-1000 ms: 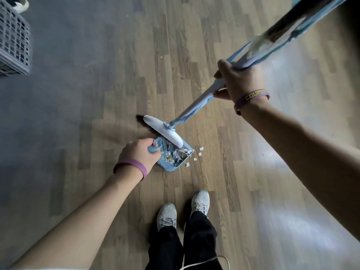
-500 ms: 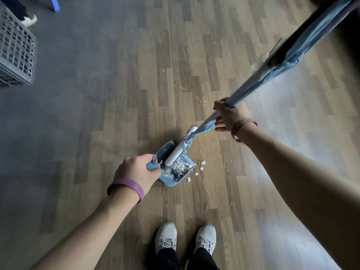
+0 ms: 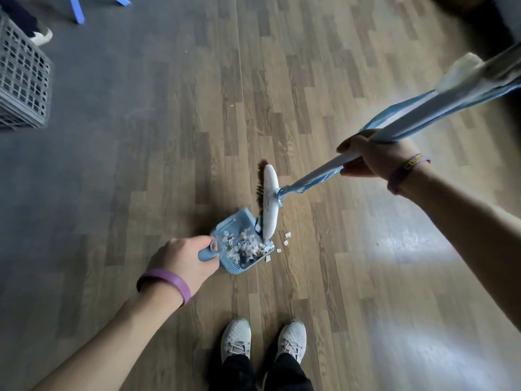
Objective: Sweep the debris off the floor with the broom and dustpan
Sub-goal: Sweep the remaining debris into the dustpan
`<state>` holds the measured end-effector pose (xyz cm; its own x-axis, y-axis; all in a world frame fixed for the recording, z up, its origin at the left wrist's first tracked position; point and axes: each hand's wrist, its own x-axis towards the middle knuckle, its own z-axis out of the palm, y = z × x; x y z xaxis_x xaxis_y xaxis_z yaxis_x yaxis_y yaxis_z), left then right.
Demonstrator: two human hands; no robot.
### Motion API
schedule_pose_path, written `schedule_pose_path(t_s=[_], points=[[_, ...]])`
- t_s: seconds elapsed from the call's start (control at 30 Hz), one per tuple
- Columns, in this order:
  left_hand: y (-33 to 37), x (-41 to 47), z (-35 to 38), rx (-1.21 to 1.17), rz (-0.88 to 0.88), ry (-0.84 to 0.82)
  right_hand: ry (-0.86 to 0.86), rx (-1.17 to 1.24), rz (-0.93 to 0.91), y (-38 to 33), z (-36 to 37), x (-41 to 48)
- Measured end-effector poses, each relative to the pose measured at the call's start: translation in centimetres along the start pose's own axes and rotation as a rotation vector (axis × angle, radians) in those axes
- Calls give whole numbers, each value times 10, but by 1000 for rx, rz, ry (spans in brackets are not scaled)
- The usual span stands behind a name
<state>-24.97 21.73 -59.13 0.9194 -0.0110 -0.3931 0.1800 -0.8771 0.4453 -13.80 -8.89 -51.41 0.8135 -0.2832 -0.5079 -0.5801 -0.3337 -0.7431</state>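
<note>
A blue dustpan (image 3: pixel 229 227) lies on the wood floor ahead of my feet, holding a heap of white paper scraps (image 3: pixel 248 246). My left hand (image 3: pixel 180 258) grips its handle. The broom's white head (image 3: pixel 269 201), with dark bristles on its left side, stands at the dustpan's right edge. My right hand (image 3: pixel 372 156) grips the broom's pale blue handle (image 3: pixel 315 173), which runs up to the top right. Several white scraps (image 3: pixel 287 239) lie on the floor just right of the pan.
A grey plastic crate (image 3: pixel 22 77) stands at the far left. Blue chair legs (image 3: pixel 79 12) and another person's shoe (image 3: pixel 42 36) show at the top left. My white shoes (image 3: pixel 262 338) stand just behind the dustpan. Grey floor lies on the left, wood planks on the right.
The broom head has swung from lying over the pan to standing along its right edge. My right hand has moved up and right along with the handle. The dustpan stays gripped in place.
</note>
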Motion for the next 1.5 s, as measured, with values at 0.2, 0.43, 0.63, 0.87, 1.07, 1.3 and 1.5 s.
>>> schedule_pose_path(t_s=[0.2, 0.43, 0.63, 0.87, 1.07, 1.3, 1.5], points=[[13, -12, -9, 154, 55, -136, -32, -187, -56, 22, -4, -2], [8, -18, 15, 91, 25, -114, -197, -688, -105, 76, 50, -2], [7, -21, 16, 108, 12, -109, -188, -735, -196, 77, 91, -31], [2, -24, 19, 129, 28, -107, -64, -240, -186, 55, 88, -45], [-7, -30, 11, 105, 9, -91, -111, -100, -178, 39, 70, -50], [-17, -54, 4, 94, -17, -74, -111, -189, -245, 27, 49, -42], [-25, -59, 8, 99, -52, -76, -86, -356, -288, 48, 69, -34]])
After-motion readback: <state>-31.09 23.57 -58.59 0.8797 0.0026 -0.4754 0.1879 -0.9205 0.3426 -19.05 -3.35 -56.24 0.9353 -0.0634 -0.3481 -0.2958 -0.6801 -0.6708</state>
